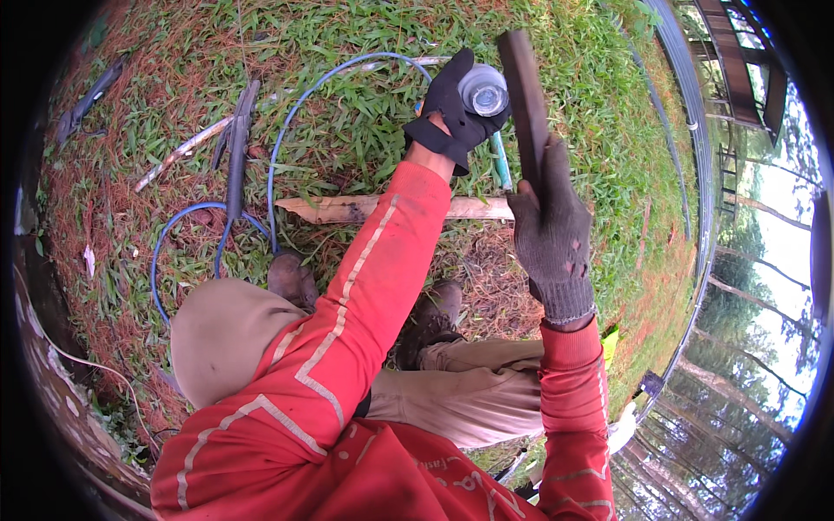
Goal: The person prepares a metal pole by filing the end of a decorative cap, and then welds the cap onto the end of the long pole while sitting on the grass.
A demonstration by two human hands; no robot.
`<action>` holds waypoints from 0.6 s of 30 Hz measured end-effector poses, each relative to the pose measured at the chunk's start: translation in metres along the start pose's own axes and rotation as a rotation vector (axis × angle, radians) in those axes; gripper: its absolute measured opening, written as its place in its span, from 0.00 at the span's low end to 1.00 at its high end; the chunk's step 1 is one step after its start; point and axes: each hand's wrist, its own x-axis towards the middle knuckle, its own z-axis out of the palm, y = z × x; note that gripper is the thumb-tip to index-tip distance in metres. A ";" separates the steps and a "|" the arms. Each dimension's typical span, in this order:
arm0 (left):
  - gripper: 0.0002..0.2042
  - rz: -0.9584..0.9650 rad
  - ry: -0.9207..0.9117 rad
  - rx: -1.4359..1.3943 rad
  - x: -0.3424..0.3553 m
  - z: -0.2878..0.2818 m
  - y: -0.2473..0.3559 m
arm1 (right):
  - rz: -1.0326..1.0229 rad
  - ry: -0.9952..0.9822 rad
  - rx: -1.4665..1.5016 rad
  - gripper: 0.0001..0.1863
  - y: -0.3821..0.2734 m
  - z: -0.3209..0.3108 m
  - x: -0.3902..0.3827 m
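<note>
My left hand (pixel 450 108), in a black glove, is wrapped round a grey, cylindrical fitting (pixel 484 90) whose round end faces up. A thin blue hose (pixel 304 102) loops across the grass to beside this hand. A short teal tube (pixel 501 161) shows just below the fitting. In a dark, worn knit glove with small holes, my right hand (pixel 553 230) is closed round a flat, dark brown bar that looks like wood (pixel 525 100). The bar stands up from my fist, its upper part just right of the fitting and apparently apart from it.
A split wooden plank (pixel 347 208) lies across the grass beyond my boots (pixel 432 314). Farther left are a dark grey tool-like piece (pixel 237 161), a pale stick (pixel 184 154) and a dark strip (pixel 91 95). Long grey pipes (pixel 702 165) run along the right side.
</note>
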 end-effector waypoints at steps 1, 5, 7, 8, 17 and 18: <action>0.16 -0.015 -0.056 0.020 -0.001 -0.001 0.003 | 0.096 -0.130 -0.017 0.37 0.000 0.000 0.002; 0.18 0.005 0.082 0.097 0.000 0.001 0.003 | -0.025 0.068 0.004 0.35 -0.009 -0.003 -0.001; 0.18 0.068 0.181 0.128 0.000 0.000 -0.004 | -0.142 0.167 -0.012 0.35 -0.001 0.001 0.001; 0.18 0.034 0.063 0.092 0.002 -0.001 -0.001 | 0.013 -0.012 -0.007 0.35 -0.006 -0.002 0.002; 0.17 0.004 -0.107 0.009 0.004 -0.004 0.002 | 0.237 -0.241 -0.027 0.36 -0.015 -0.006 0.006; 0.18 0.035 -0.023 0.070 0.003 -0.002 -0.002 | 0.155 -0.167 0.009 0.37 -0.006 0.002 -0.002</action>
